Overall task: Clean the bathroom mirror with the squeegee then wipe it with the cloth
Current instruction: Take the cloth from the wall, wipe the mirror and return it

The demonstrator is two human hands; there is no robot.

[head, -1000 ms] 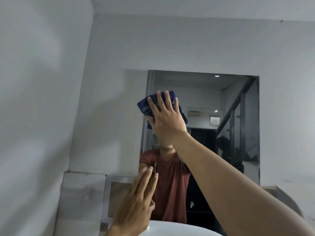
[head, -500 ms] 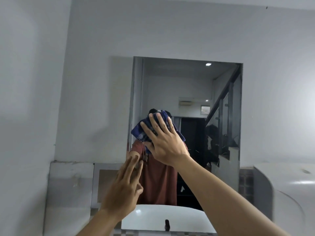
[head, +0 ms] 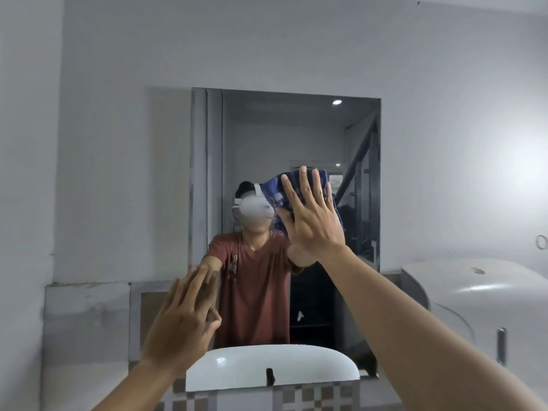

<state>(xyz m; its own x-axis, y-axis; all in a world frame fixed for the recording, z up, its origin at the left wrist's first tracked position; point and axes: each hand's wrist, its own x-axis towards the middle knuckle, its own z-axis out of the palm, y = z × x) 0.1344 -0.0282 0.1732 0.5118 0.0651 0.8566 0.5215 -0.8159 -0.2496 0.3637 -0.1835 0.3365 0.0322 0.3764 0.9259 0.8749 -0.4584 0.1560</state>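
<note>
Surrounding wall (head: 296,40): plain pale grey on every side of the mirror (head: 267,137).
Mirror: upright rectangle; its lower part is covered by both hands and the basin.
White housing (head: 474,292): rounded, just right of the mirror's lower right corner, cut off by the picture's edge; what it is cannot be told.
Reflection (head: 252,292): inside the mirror, a person in a red shirt with a white headset, partly covered by the right hand and the cloth.
Basin (head: 267,366): white and rounded, just below the mirror and overlapping its bottom edge; its inside is hidden, so any contents cannot be told.
Tiled strip (head: 311,396): brown and grey checks below the mirror, under the basin, cut off at the bottom.
Right hand (head: 311,221): against the mirror right of centre, fingers straight and spread, grip released, palm pressing the cloth to the glass.
Left hand (head: 184,321): at the mirror's lower left corner, fingers straight and close together, grip released, holding nothing; blurred, so contact with the glass is hard to tell.
Cloth (head: 281,191): dark blue, bunched between right hand and mirror, mostly hidden behind the hand.
Dark stub (head: 269,376): upright at the basin's near edge, below the mirror's middle; too small to identify.
Ring (head: 542,241): small, on the wall well right of the mirror.
</note>
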